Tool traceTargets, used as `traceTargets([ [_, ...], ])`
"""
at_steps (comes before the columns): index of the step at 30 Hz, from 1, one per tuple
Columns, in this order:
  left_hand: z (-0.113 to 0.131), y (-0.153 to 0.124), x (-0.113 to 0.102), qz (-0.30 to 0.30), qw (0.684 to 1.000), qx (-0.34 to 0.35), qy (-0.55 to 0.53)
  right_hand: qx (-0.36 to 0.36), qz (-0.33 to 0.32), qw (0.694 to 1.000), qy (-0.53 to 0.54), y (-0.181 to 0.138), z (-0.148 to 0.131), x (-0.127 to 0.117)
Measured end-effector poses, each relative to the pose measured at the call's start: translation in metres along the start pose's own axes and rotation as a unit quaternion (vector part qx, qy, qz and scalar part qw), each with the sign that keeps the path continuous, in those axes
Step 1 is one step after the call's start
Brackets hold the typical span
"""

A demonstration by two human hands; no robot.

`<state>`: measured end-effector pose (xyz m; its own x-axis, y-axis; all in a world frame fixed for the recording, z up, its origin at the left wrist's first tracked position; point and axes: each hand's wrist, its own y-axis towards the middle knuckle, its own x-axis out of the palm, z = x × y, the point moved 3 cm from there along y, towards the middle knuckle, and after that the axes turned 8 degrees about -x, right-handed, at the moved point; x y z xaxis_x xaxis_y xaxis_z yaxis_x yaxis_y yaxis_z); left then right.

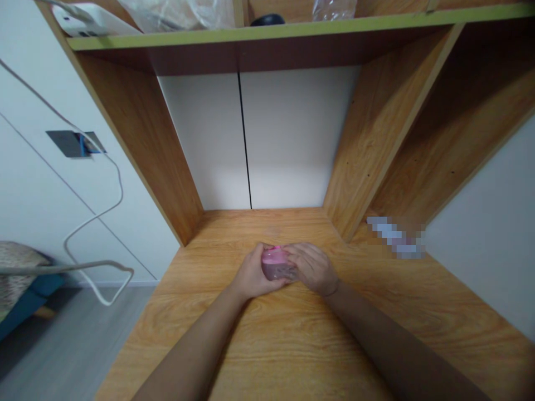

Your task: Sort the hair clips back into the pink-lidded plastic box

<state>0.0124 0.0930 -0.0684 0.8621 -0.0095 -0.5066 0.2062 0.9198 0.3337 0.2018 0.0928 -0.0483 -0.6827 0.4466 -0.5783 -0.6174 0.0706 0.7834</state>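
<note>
Between my hands is a small see-through container [275, 270] with a pink upper part, which looks like a lid; its exact kind is hard to make out. My left hand [251, 273] wraps around its left side, thumb and fingers curved against it. From the right, my right hand [311, 266] lies over the top edge and right side, its fingers bent onto the pink part. The fingers hide much of the container's right side. Both hands are just above or on the wooden desk [267, 345]; I cannot tell whether the container touches it.
A shelf [267, 36] with a yellow-green edge spans above, holding a plastic bag [179, 14], a white power strip [90, 19] and a dark rounded object [268, 20]. Wooden uprights flank the desk. A blurred-out item [395, 238] lies at right. A white cable [121, 189] hangs at left.
</note>
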Motion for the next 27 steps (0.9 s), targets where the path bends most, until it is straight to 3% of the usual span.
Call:
traceTargets([
  [6,-0.004,0.004,0.001,-0.006,1.000,-0.004,-0.010,0.017,-0.022,0.998,0.052,-0.007,0.008,-0.001],
  [11,-0.004,0.007,-0.002,-0.024,0.999,0.015,-0.039,0.032,-0.008,0.997,0.068,-0.010,0.011,-0.002],
  [16,-0.011,0.008,0.000,-0.048,0.997,-0.008,-0.053,0.043,0.009,0.997,0.067,-0.006,0.011,-0.007],
  [21,-0.015,0.009,0.000,-0.041,0.997,-0.033,-0.056,0.136,0.021,0.988,0.069,-0.011,0.020,-0.004],
  [27,-0.022,0.012,0.001,-0.055,0.994,-0.049,-0.078,0.265,0.020,0.955,0.133,-0.018,0.026,0.002],
])
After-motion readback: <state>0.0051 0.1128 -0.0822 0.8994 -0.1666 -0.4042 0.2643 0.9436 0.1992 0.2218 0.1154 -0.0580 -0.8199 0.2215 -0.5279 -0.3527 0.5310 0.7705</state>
